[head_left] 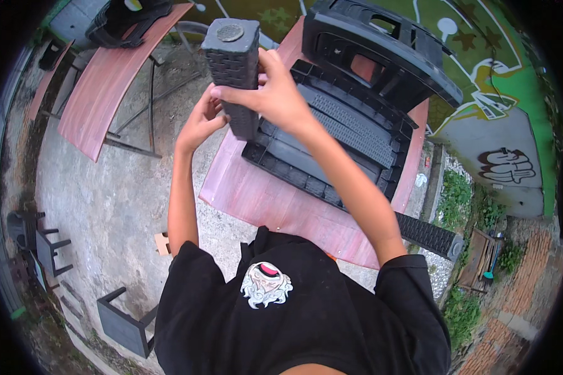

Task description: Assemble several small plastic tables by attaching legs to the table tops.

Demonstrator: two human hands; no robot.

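Outdoor concrete yard, reddish wood-grain desk point(256, 200). Both hands, left point(201, 122) and right point(275, 97), clasp a dark grey woven-texture plastic leg point(233, 62), raised above the black plastic chair frame point(344, 125). Risk: the leg may slip and drop if grip loosens.

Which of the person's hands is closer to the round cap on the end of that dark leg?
Right. The right hand grips the leg just below the cap; the left hand holds it lower down, farther from the cap.
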